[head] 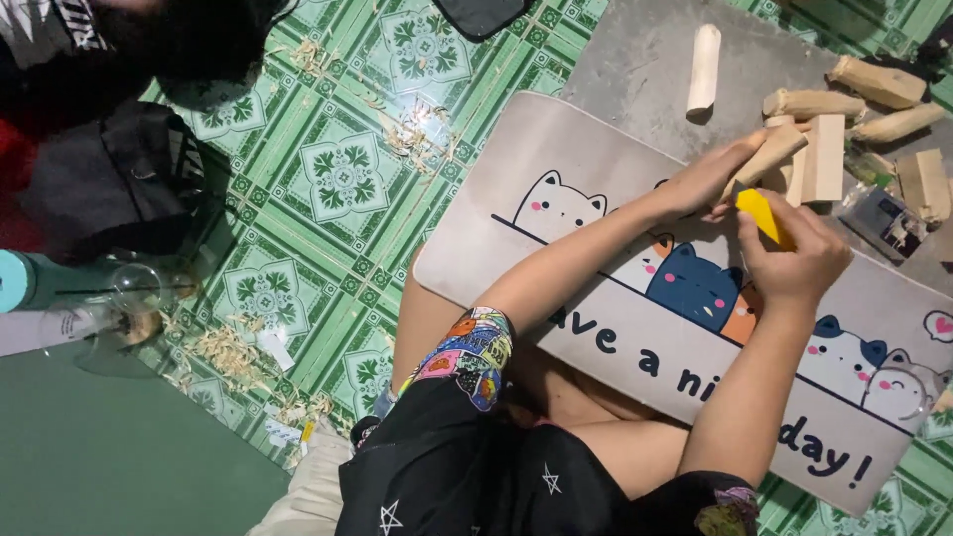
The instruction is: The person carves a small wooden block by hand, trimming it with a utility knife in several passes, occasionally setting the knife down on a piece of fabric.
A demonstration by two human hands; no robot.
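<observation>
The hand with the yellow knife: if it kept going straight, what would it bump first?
Probably the wooden stick held by the left hand; the right hand points its yellow knife at it.

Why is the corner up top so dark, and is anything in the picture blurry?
In the head view, the top-left corner is in deep shadow, so the dark bundle there is hard to make out. The cat mat and green tiled floor are evenly lit and sharp. The right hand gripping the yellow-handled tool and the left hand on the wooden stick look slightly soft.
</observation>
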